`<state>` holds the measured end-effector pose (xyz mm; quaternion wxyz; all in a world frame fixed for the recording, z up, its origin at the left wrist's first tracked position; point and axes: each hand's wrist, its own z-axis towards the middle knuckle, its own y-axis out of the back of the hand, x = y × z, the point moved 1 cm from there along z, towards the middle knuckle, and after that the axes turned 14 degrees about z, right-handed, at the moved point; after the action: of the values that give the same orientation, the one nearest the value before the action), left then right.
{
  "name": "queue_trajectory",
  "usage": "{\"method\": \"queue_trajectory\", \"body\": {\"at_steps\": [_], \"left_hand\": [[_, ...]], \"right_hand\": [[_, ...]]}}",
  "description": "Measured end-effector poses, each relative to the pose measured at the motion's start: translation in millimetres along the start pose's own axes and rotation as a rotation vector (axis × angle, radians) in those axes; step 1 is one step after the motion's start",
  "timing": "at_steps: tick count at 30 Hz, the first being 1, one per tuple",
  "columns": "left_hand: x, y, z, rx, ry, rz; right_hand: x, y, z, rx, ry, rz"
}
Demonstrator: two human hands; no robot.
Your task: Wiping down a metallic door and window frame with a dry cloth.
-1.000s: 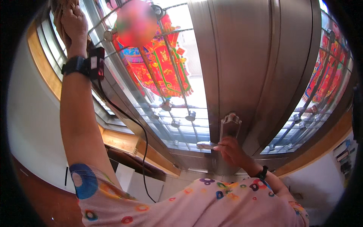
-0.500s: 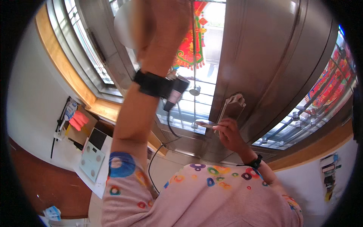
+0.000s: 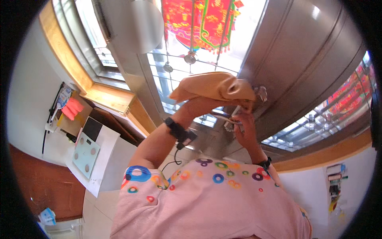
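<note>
A tan cloth (image 3: 207, 85) is bunched in my left hand (image 3: 205, 105), which lies beside the metal door handle and hides part of it. The fingers of that hand are mostly covered by the cloth. My right hand (image 3: 246, 131) is closed round the lever of the door handle (image 3: 223, 117), just below the cloth. The handle's shiny upper end (image 3: 261, 93) shows to the right of the cloth. Both belong to a brown-grey metal door (image 3: 306, 51) with a barred glass pane.
Red hangings (image 3: 199, 24) show behind the bars. At left are a wooden window frame (image 3: 107, 95), a white cabinet (image 3: 107, 155) with a pale scale (image 3: 86, 154) on it, and pink gloves (image 3: 72, 108). A black cable (image 3: 173, 162) hangs from my left wrist.
My left hand has come down from the upper part of the door to the handle, with the cloth in it. My right hand stays at the lever. The view has shifted somewhat.
</note>
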<state>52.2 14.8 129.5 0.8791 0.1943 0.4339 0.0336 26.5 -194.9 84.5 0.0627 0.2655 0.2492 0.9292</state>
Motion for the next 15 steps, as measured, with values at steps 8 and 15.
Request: {"method": "queue_trajectory", "body": {"at_steps": [8,15], "left_hand": [[-6.0,11.2,-27.3,0.077,0.27,0.281],[-30.1,14.5,-9.6,0.211,-0.405,1.036]], "right_hand": [[-5.1,-4.1,-8.6,0.009,-0.046,0.157],[-13.1,-8.0,-14.9,-0.044,-0.043,0.15]]}}
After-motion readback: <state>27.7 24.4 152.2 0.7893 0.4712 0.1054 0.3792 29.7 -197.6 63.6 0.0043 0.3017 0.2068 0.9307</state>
